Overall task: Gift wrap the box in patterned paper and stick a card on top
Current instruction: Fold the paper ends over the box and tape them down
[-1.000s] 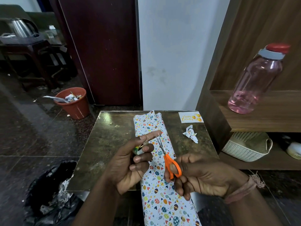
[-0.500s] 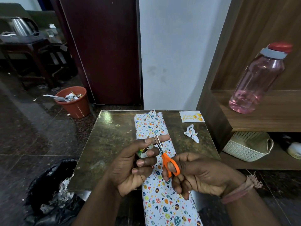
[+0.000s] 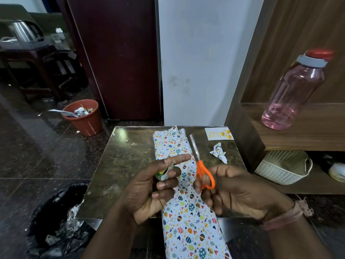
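Orange-handled scissors (image 3: 200,165) are gripped in the right hand (image 3: 237,191), a tape roll (image 3: 164,172) in the left hand (image 3: 151,191), above the wrapped box (image 3: 173,144) lying mid-tabletop; the card (image 3: 218,134) lies at the far right corner.

Table (image 3: 115,165): wrapped box (image 3: 169,144), card (image 3: 218,134), scrap (image 3: 218,152)

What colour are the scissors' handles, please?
Orange; the scissors show clearly in the head view, held by the right hand.

Orange scissors (image 3: 204,174), egg-patterned paper (image 3: 188,221)
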The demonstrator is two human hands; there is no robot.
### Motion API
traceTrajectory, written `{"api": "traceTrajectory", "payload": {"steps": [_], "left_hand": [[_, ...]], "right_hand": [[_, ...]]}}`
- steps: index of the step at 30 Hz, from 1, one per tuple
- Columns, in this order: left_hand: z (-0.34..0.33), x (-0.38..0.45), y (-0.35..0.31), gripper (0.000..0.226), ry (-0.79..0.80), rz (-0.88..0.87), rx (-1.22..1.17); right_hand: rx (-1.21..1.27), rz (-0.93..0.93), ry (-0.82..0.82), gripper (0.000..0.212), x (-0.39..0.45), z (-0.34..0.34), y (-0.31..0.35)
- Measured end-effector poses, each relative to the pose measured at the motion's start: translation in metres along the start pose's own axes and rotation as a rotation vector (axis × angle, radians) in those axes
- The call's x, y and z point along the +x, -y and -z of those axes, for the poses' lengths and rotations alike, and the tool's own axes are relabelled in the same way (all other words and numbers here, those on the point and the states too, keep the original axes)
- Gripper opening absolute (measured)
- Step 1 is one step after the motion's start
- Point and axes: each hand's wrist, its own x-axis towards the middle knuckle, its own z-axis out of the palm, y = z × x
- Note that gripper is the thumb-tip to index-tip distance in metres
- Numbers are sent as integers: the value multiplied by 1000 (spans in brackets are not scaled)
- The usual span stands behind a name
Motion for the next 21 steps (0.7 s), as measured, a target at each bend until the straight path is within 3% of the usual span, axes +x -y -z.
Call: {"api": "traceTrajectory", "payload": {"steps": [2, 4, 5, 7, 9, 13, 18, 21], "left_hand": [[-1, 1, 2, 73, -44, -44, 53], [-3, 2, 3, 76, -100, -100, 115], [-4, 3, 4, 76, -116, -123, 140], [-5, 4, 5, 72, -108, -144, 145], [-6, 6, 5, 70, -69, -151, 132], [-5, 9, 6, 81, -28, -170, 111], [-5, 10, 7, 81, -19, -168, 132], [-6, 9, 9, 68, -27, -157, 149]], "right_hand": [[-18, 50, -228, 26, 1, 6, 3], [-213, 4, -498, 28, 1, 14, 3], [-405, -49, -619, 23, 0, 18, 1], [-875, -163, -799, 34, -1, 26, -5], [-1168, -266, -915, 33, -1, 24, -9], [-1315, -386, -952, 25, 5, 12, -13], [-1327, -426, -949, 30, 5, 6, -11], [-1383, -306, -1028, 27, 5, -3, -5]]}}
